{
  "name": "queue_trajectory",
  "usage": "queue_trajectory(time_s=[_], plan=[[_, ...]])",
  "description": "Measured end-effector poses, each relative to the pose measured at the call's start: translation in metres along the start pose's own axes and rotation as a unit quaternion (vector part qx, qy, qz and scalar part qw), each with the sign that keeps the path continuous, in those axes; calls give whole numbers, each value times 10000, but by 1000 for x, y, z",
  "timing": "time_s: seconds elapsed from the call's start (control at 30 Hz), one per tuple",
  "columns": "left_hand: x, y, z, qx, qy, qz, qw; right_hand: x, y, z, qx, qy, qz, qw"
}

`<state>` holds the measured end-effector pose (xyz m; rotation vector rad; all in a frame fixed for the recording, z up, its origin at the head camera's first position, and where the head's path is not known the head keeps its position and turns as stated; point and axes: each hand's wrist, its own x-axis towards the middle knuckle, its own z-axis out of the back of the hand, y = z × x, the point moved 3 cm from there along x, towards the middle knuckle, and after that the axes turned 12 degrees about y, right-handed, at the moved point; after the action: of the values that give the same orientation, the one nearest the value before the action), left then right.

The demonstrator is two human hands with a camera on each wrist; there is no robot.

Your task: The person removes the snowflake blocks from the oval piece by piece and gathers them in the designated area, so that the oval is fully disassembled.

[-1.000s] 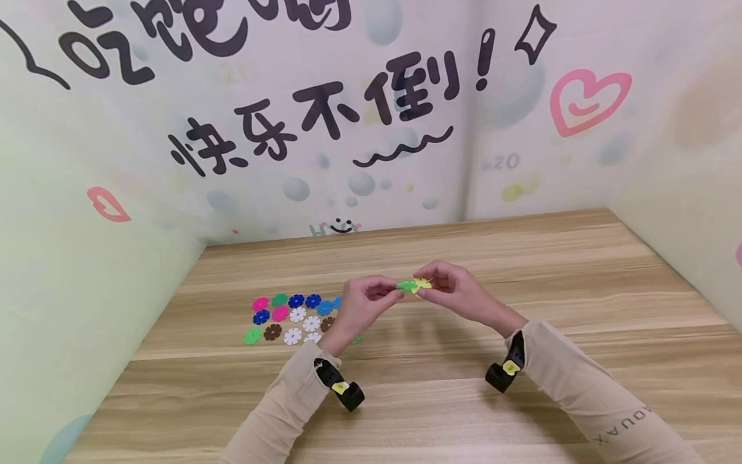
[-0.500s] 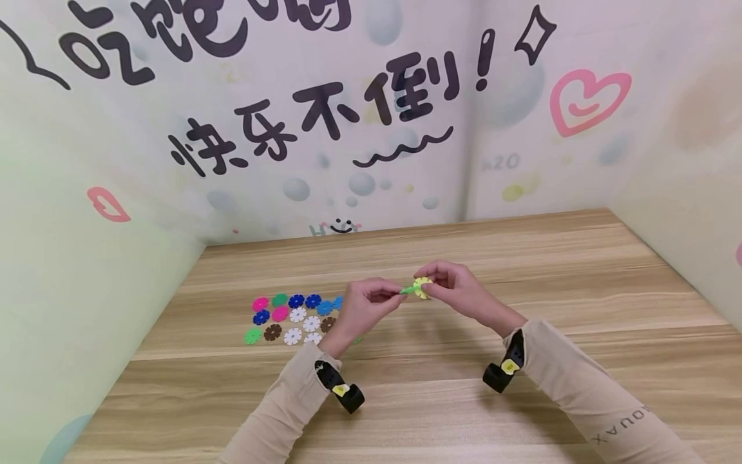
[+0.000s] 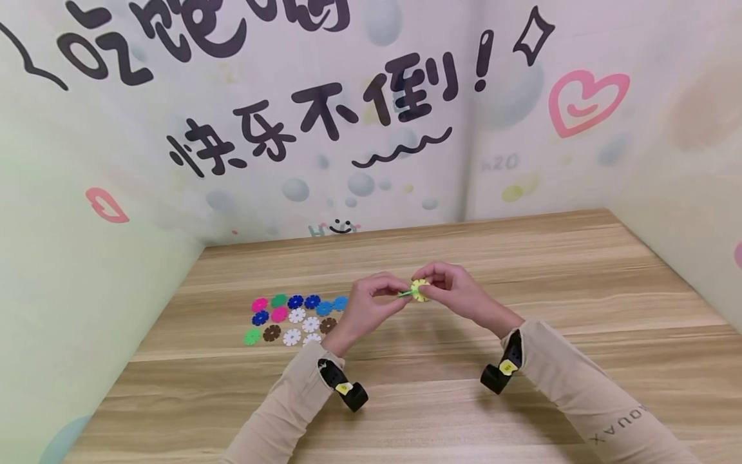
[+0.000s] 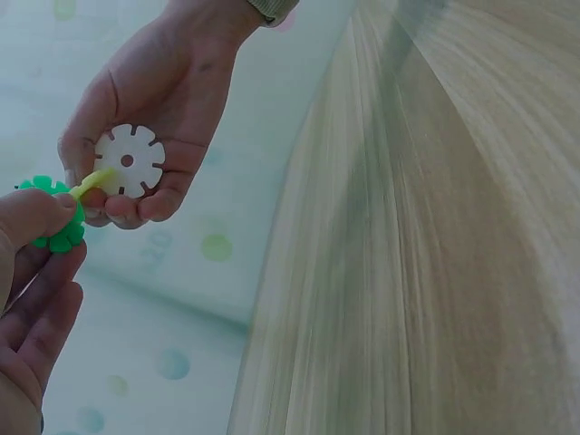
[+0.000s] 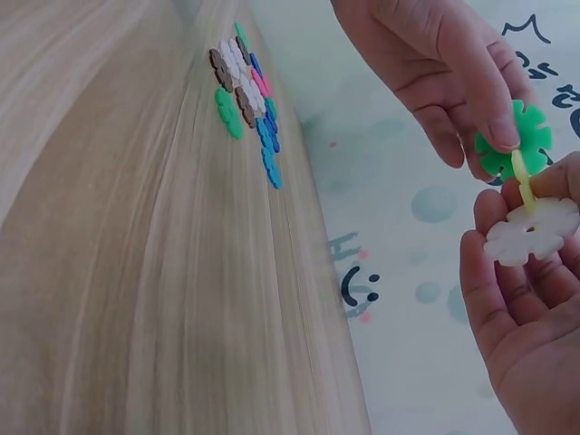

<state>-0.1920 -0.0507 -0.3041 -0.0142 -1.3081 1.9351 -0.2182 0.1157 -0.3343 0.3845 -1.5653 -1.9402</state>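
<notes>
My left hand (image 3: 371, 306) pinches a green snowflake disc (image 5: 536, 140) between thumb and fingers. Opposite it, my right hand (image 3: 458, 293) grips a yellow snowflake disc (image 3: 416, 285), its thumb laid against the face. A white snowflake disc (image 4: 142, 156) lies over the fingers of the right hand, hidden in the head view. The yellow disc stands edge-on between the green and white ones in both wrist views and meets each at its rim. Both hands are held above the wooden table (image 3: 429, 412), fingertips close together.
Several loose snowflake discs lie at the left of the table: pink (image 3: 279, 314), dark blue (image 3: 295, 301), white (image 3: 292, 337), brown (image 3: 271, 333), light blue (image 3: 324, 309) and green (image 3: 252, 336). The left forearm covers part of them. A printed wall cloth (image 3: 324, 193) hangs behind.
The green disc has turned from showing its face to edge-on, while the yellow disc has turned to face the head camera. My left hand has shifted slightly right, closer to the right hand.
</notes>
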Motion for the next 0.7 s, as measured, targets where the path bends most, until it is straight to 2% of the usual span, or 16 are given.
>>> queue_trajectory(time_s=[0.43,0.7], plan=[[-1,-4,0,300,-151,-181,9993,-4,1,4,89,150,-608,9980],[-2,-4,3,237,-181,-131,9995,-3,-2,4,266,157,-638,9975]])
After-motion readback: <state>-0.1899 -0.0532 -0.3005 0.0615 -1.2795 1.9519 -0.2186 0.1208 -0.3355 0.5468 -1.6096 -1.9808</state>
